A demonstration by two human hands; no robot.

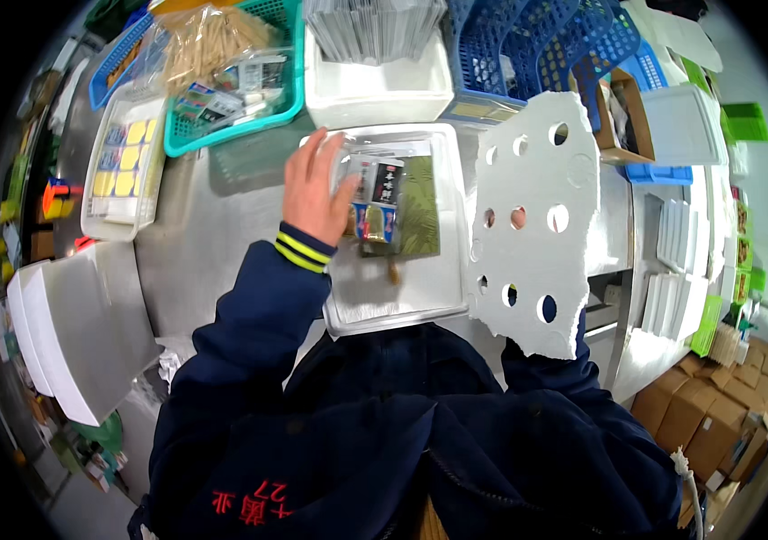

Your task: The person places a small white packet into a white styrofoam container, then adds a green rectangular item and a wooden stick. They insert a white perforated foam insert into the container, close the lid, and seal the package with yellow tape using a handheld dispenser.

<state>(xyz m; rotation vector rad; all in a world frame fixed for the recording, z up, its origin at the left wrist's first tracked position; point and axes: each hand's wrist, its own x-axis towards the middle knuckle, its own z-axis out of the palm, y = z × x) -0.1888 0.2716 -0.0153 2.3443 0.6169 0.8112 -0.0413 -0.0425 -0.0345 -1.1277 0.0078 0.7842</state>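
Note:
My left hand (313,185) is at the left side of a white foam tray (401,297), its thumb and fingers around the left edge of a clear plastic bag (340,165). Inside or under the clear film lie printed sachets (377,202) bearing writing, beside a green leaf-patterned sheet (420,202). A small brown piece (394,271) shows just below them on the tray floor. On the right, a white foam board (532,256) with round holes and ragged edges is held up by my right hand (518,217). The board hides most of that hand; skin shows through its holes.
Behind the tray stand a white box of grey sheets (377,101), a teal basket (235,138) of bagged sticks and packets, and a blue basket (485,108). At left are a white bin of yellow-and-blue packs (124,158) and stacked foam boxes (87,324). Cardboard boxes (701,405) sit lower right.

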